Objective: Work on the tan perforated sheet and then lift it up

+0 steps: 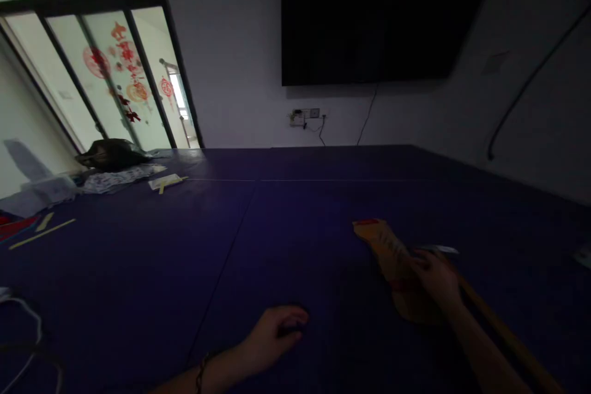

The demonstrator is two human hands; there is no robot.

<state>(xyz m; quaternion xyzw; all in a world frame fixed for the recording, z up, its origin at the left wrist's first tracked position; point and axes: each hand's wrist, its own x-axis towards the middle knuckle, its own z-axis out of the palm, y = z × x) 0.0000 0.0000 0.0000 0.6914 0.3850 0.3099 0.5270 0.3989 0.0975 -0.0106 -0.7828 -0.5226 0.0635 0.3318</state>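
Dim room, head view only: pale wall, one large black screen, a glass door with several red motifs (not counted) at upper left, and a dark blue-violet tabletop filling the lower half. One sock-shaped piece, yellow-orange with red at its upper end and again lower down, lies on the tabletop right of centre, tilted toward upper left. Right hand is laid over its right edge, fingers slightly bent; whether they pinch it or only rest on it, cannot tell in this light. Left hand is half curled, thumb well apart from fingers, nothing in it, well left of the piece; contact with the tabletop unclear. Risks, as judged: the piece looks thin and unweighted, so a sideways drag of the right hand could skew or crease it; the pale sliver just beyond those fingers could nick them if its edge is sharp; the long strip beside the right forearm could be knocked by an elbow swing. Count: two hands, one sock-shaped piece, one pale sliver, one long strip; farther left, one dark bag, one white pad with yellow bits (number uncertain), two loose yellow strips; white cable at lower left, loops not separable.
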